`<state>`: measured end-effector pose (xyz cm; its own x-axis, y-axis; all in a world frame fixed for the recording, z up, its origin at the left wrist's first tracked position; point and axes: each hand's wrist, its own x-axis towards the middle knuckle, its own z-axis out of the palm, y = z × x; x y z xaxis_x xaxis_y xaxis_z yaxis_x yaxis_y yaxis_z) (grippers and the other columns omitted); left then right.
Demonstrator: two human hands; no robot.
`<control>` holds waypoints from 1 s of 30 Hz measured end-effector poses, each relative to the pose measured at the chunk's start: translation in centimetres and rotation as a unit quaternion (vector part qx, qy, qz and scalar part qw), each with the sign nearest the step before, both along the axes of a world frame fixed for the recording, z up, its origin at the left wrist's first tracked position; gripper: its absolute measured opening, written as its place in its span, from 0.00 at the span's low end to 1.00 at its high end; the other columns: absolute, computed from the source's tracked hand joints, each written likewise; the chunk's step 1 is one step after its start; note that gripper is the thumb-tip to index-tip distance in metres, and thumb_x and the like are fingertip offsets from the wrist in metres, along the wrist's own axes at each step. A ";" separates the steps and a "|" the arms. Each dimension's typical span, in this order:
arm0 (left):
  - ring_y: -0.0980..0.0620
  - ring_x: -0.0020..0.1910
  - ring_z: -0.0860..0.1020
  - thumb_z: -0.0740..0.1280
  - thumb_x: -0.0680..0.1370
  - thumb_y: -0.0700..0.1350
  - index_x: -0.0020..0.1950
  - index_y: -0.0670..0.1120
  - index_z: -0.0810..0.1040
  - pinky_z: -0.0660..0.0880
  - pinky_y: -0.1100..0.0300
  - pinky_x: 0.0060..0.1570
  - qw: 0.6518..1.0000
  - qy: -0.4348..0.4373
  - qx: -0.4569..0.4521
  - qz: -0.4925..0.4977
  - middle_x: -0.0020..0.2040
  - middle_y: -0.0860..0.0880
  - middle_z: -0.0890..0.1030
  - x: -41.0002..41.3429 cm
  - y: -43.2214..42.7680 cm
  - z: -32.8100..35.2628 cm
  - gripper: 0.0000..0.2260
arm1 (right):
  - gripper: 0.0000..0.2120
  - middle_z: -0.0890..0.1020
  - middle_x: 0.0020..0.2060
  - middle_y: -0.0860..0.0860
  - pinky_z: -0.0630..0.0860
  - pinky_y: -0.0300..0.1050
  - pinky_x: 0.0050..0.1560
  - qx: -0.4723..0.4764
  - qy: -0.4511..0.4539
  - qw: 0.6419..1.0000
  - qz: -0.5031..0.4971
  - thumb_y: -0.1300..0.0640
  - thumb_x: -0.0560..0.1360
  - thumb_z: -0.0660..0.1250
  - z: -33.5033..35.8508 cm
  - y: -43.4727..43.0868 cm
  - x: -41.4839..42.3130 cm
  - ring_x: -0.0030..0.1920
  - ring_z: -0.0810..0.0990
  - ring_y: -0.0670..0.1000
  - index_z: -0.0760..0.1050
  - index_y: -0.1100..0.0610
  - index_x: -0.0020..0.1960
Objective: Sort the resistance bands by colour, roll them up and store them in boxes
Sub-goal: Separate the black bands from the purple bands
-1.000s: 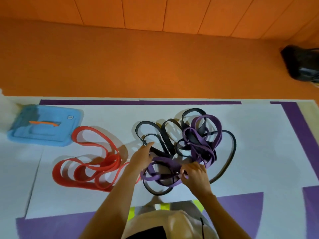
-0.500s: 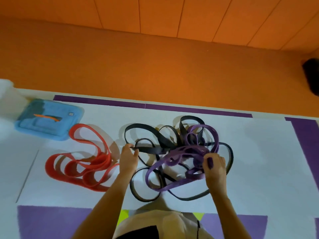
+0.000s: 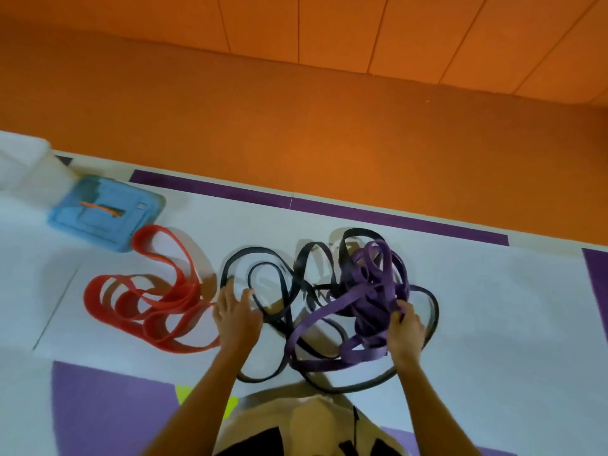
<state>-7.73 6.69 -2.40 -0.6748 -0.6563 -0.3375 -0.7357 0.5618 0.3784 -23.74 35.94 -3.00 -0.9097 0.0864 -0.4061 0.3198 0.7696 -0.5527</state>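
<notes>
Gripping purple bands (image 3: 371,284) in right hand (image 3: 404,334), on right side of black bands (image 3: 273,284); pinning black loops on left side with flat, spread-fingered left hand (image 3: 235,319). Likely pulling purple rightward, away from black.

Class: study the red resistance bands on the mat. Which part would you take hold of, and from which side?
Grip the red bands where their strands bunch together at the right, beside the left hand, coming from above. There the strips stand on edge, pressed side by side, so one grip likely catches all; further left the loops splay apart.
</notes>
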 end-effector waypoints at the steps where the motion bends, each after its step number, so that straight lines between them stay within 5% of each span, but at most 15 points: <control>1: 0.40 0.81 0.62 0.67 0.83 0.43 0.73 0.49 0.74 0.64 0.45 0.76 0.999 0.033 0.013 -0.038 0.81 0.43 0.65 -0.6 0.8 0.1 0.18 | 0.19 0.78 0.66 0.60 0.71 0.66 0.70 0.014 -0.021 0.999 0.021 0.48 0.85 0.59 -0.1 0.0 0.1 0.67 0.75 0.66 0.70 0.52 0.74; 5: 0.48 0.67 0.78 0.68 0.83 0.44 0.78 0.47 0.69 0.76 0.56 0.66 0.976 0.013 0.169 -0.137 0.71 0.44 0.77 -3.2 4.8 0.0 0.23 | 0.37 0.76 0.68 0.57 0.76 0.65 0.66 -0.055 -0.095 0.991 0.075 0.36 0.74 0.73 0.0 -0.2 -0.7 0.66 0.77 0.64 0.62 0.49 0.75; 8: 0.45 0.74 0.74 0.71 0.82 0.46 0.83 0.46 0.62 0.75 0.50 0.71 0.965 -0.065 0.177 -0.180 0.77 0.43 0.72 -3.8 7.7 -0.8 0.31 | 0.43 0.73 0.66 0.55 0.79 0.60 0.58 -0.005 -0.092 0.990 0.106 0.38 0.69 0.79 0.0 0.3 -0.7 0.62 0.79 0.64 0.60 0.48 0.75; 12: 0.44 0.76 0.71 0.70 0.83 0.46 0.82 0.49 0.63 0.74 0.47 0.73 0.975 -0.116 0.075 -0.174 0.77 0.46 0.72 -2.7 9.3 -1.8 0.29 | 0.35 0.78 0.60 0.52 0.80 0.52 0.51 -0.049 -0.038 0.994 0.090 0.44 0.73 0.78 -0.4 1.7 -1.0 0.57 0.81 0.59 0.64 0.47 0.73; 16: 0.47 0.67 0.79 0.68 0.84 0.47 0.75 0.48 0.72 0.78 0.53 0.67 0.988 -0.084 0.036 -0.122 0.67 0.46 0.81 -2.4 9.2 -1.9 0.19 | 0.25 0.83 0.51 0.47 0.76 0.38 0.39 -0.107 0.001 0.993 0.052 0.48 0.76 0.76 -0.1 3.3 -1.5 0.50 0.85 0.54 0.69 0.48 0.68; 20: 0.45 0.56 0.84 0.69 0.84 0.43 0.63 0.42 0.79 0.80 0.62 0.55 0.980 0.015 0.189 -0.062 0.55 0.44 0.84 -3.1 10.0 -1.0 0.09 | 0.20 0.82 0.45 0.40 0.82 0.44 0.44 -0.128 0.050 0.990 0.017 0.44 0.75 0.75 1.0 4.2 -2.2 0.45 0.84 0.46 0.73 0.45 0.63; 22: 0.43 0.54 0.83 0.67 0.84 0.40 0.61 0.41 0.76 0.80 0.61 0.51 0.965 0.058 0.257 -0.005 0.54 0.42 0.82 -4.2 10.6 0.1 0.06 | 0.18 0.82 0.44 0.37 0.82 0.44 0.46 -0.144 0.079 0.986 0.027 0.44 0.74 0.76 1.7 3.9 -2.4 0.43 0.82 0.42 0.73 0.40 0.59; 25: 0.39 0.59 0.82 0.63 0.86 0.40 0.62 0.43 0.73 0.84 0.49 0.54 0.909 0.108 0.397 0.073 0.58 0.40 0.81 -6.3 12.2 2.4 0.05 | 0.22 0.82 0.45 0.35 0.76 0.29 0.44 -0.172 0.085 0.976 0.106 0.46 0.72 0.78 2.7 2.3 -2.0 0.45 0.81 0.37 0.70 0.34 0.59; 28: 0.52 0.61 0.82 0.67 0.85 0.55 0.68 0.60 0.73 0.82 0.55 0.51 0.812 0.143 0.544 0.155 0.62 0.53 0.83 -7.3 13.6 4.8 0.12 | 0.26 0.79 0.54 0.38 0.73 0.26 0.49 -0.170 0.054 0.947 0.267 0.46 0.74 0.77 3.1 0.1 -0.5 0.50 0.79 0.39 0.69 0.39 0.67; 30: 0.55 0.62 0.80 0.70 0.80 0.62 0.71 0.66 0.71 0.79 0.49 0.59 0.795 0.150 0.565 0.161 0.65 0.57 0.83 -7.3 14.1 5.1 0.20 | 0.26 0.77 0.58 0.39 0.78 0.32 0.55 -0.193 0.029 0.914 0.356 0.44 0.75 0.74 3.0 -0.8 0.7 0.56 0.79 0.41 0.68 0.40 0.69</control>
<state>-14.99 20.82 2.72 -0.6948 -0.2025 -0.6901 -0.5545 -0.4602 0.6934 -23.05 35.17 0.01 -0.7001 -0.6756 -0.2310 -0.2242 0.5151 -0.8273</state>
